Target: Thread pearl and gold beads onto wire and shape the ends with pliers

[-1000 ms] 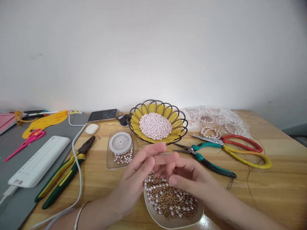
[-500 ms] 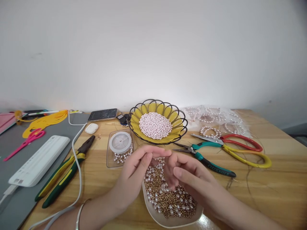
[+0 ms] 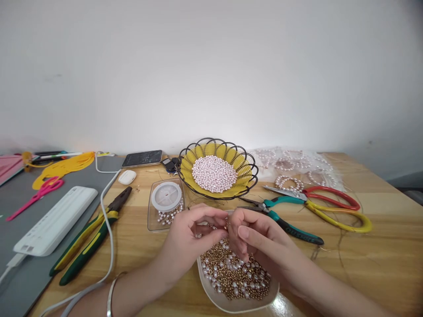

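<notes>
Gold-coloured and pearly white beads (image 3: pixel 233 277) lie in the rounded cream bowl (image 3: pixel 228 304) beneath our hands. Behind everything we face a plain off-white wall (image 3: pixel 211 70), brightest in the middle, dimmer at the far right, with a faint grey smudge (image 3: pixel 53 78) at the left. Below it spreads our light-brown wooden tabletop (image 3: pixel 380 259), its grain striped, a glossy glint (image 3: pixel 280 304) just beside the bowl. A flat dark-grey mat (image 3: pixel 20 288) covers its left side, under a long white plastic block (image 3: pixel 56 220). Near the wall sits a yellow woven basket with a looped black rim (image 3: pixel 244 175), holding pale pink pearly beads (image 3: pixel 214 174). Our right hand (image 3: pixel 264 233) is half-curled above the bowl; our left hand (image 3: pixel 188 231) bends thumb and forefinger towards it, tips only slightly apart. We cannot tell what, if anything, either grips. Smallest, a rounded white case (image 3: pixel 127 177) rests on the wood beyond our left hand.
</notes>
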`<state>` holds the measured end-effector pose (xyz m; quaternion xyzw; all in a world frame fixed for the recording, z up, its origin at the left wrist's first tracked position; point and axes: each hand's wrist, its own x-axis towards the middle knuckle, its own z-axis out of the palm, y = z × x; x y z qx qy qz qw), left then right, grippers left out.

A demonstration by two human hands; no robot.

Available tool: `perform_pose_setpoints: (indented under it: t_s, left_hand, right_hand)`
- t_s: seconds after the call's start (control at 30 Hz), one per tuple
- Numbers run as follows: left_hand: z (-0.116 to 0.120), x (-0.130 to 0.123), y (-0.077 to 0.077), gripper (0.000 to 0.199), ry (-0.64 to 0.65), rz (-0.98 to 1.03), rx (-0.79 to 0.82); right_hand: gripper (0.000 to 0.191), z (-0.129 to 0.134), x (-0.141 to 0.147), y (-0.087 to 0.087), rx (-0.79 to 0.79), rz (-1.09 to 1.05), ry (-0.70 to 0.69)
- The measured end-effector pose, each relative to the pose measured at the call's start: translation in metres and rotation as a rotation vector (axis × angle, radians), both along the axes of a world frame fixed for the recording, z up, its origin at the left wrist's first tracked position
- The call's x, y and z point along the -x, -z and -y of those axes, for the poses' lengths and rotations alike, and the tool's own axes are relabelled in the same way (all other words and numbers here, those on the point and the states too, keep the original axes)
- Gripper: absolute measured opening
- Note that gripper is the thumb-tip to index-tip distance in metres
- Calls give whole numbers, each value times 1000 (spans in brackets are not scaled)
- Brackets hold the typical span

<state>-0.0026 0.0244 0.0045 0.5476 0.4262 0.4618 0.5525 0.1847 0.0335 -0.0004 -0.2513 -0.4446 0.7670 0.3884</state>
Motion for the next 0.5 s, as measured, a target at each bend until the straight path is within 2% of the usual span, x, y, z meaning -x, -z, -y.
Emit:
perform_pose_setpoints:
  t_s: [0.17,0.37,0.5]
  left_hand:
    - [0,-1,0,12,32,-8,21]
    - [1,2,-1,12,92,-37,38]
    - [1,1,-3,11,85,-26,14]
  right_hand:
    - [34,0,-1,1,-1,5,-26]
    - [33,0,-3,0,18,-10,-60]
    - [34,0,-3,-2,27,-41,-86]
